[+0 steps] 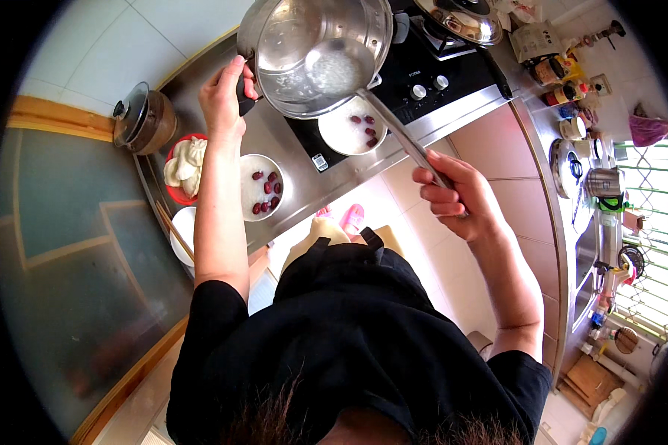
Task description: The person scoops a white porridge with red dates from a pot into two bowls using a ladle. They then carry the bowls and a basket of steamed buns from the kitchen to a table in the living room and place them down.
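My left hand (224, 96) is closed round the black side handle of a large steel pot (278, 33), which is tilted so that its inside shows. My right hand (460, 194) grips the long handle of a steel ladle (401, 133). The ladle's bowl is inside the pot, with whitish liquid about it. Below the pot's edge stands a white bowl (358, 152), partly hidden by the pot. A second white bowl (246, 213) sits beside my left forearm. Both contain pale liquid with several red dates (267, 188).
Left of my forearm are a red bowl (178, 195) of white buns (188, 163), a white bowl (184, 231) with chopsticks (172, 233), and a brown lidded pot (156, 122). A black gas stove (460, 96) carries a lidded pan (467, 22). Jars and pots line the right-hand counter.
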The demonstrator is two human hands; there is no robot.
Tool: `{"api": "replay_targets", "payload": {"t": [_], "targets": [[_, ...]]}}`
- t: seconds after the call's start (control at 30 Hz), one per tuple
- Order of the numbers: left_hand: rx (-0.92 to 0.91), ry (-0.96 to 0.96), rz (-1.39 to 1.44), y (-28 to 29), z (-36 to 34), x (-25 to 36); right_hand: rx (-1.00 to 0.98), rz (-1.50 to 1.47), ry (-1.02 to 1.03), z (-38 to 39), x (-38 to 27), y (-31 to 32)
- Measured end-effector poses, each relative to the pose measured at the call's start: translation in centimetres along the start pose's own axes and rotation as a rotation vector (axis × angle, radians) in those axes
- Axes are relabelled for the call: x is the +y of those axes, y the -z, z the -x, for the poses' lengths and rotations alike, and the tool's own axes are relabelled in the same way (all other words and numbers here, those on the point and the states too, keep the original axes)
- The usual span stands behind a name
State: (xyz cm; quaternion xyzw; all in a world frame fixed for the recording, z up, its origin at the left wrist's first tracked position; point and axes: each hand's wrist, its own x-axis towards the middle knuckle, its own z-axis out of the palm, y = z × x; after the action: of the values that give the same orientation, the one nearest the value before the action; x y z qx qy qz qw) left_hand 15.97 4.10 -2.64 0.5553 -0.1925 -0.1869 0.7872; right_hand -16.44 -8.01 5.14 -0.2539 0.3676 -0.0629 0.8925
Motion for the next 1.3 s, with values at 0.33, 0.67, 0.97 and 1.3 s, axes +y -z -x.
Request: {"api": "replay_targets", "payload": {"t": [0.33, 0.67, 0.97, 1.3], "targets": [[0.037, -0.03, -0.011, 1.8, -1.8, 0.1, 0.228, 0.278, 0.14, 1.3, 5.1, 4.0], [0.034, -0.041, 0.01, 1.9, -2.2, 0.2, 0.33, 1.444, 0.736, 0.4, 9.8, 8.7], [0.058, -0.027, 0.009, 1.2, -1.2, 1.1, 0.222, 1.445, 0.766, 0.5, 6.2, 9.1], [0.061, -0.077, -0.002, -1.4, 1.0, 1.4, 0.235, 0.97, 0.763, -14.2, 1.9, 1.0]]}}
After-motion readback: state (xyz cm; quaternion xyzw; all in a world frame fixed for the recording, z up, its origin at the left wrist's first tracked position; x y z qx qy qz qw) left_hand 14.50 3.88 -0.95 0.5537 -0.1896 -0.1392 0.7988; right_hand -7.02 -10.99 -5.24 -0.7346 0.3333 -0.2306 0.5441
